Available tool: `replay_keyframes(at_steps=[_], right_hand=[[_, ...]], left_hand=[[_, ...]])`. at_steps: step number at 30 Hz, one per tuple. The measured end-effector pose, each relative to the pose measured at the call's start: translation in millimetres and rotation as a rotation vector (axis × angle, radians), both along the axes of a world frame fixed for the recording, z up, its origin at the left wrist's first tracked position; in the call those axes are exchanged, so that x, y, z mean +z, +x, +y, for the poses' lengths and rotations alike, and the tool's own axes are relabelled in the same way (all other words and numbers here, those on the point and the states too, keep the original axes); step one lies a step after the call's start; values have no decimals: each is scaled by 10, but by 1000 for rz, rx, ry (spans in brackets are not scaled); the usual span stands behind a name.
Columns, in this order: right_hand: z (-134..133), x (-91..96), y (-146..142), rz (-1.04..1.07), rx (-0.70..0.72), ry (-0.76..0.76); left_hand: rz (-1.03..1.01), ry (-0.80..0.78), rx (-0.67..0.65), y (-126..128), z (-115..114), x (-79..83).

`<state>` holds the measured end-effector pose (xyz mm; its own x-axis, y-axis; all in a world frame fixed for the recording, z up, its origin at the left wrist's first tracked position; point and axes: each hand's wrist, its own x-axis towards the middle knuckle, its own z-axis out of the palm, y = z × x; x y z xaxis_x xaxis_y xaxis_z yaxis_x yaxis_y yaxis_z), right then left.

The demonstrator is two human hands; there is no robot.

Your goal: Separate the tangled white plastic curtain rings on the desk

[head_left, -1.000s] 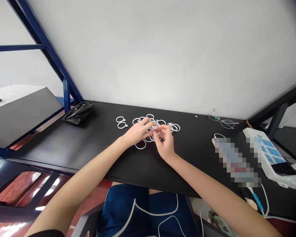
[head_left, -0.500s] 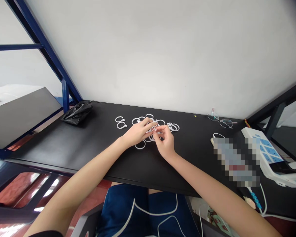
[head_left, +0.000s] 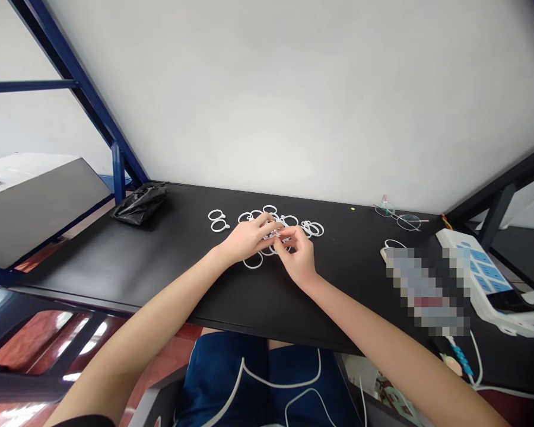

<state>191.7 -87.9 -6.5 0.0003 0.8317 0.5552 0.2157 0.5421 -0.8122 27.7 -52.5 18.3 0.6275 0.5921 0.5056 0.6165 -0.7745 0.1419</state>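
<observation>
A loose heap of white plastic rings with small eyelets [head_left: 269,222] lies on the black desktop [head_left: 115,261]. My left hand [head_left: 247,238] and my right hand [head_left: 299,256] meet over the middle of the heap. Their fingertips pinch rings near the centre, though the fingers hide which ring each one holds. One ring [head_left: 253,261] lies just below my left hand, touching neither hand. Two more rings [head_left: 218,219] sit apart to the left, and a small overlapping group [head_left: 314,229] lies to the right of my right hand.
A crumpled black plastic bag [head_left: 140,203] lies at the desk's far left. Eyeglasses [head_left: 398,217] sit near the wall. To the right are a pixelated object [head_left: 422,290] and a white power strip with blue panels [head_left: 476,267]. White cable [head_left: 469,362] runs off the desk's near right.
My fingertips have shifted slightly among the rings, with my hands staying over the heap. The view has drifted a little; the loose rings stay in place.
</observation>
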Motion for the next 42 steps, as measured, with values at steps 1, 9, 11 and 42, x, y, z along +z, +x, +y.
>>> replay_keyframes(at_steps=[1,9,11,42], right_hand=[[2,-1,-1,2,1,3],[11,1,2,-7,-6,23],[10,5,3,-12,-8,23],[-42,-20,-12,153,-45,-8]], left_hand=[[0,0,-5,1,-2,2],[-3,3,-3,3,-17,20],[-3,7,-1,3,-17,20],[-611,-736,-217,86,-45,20]])
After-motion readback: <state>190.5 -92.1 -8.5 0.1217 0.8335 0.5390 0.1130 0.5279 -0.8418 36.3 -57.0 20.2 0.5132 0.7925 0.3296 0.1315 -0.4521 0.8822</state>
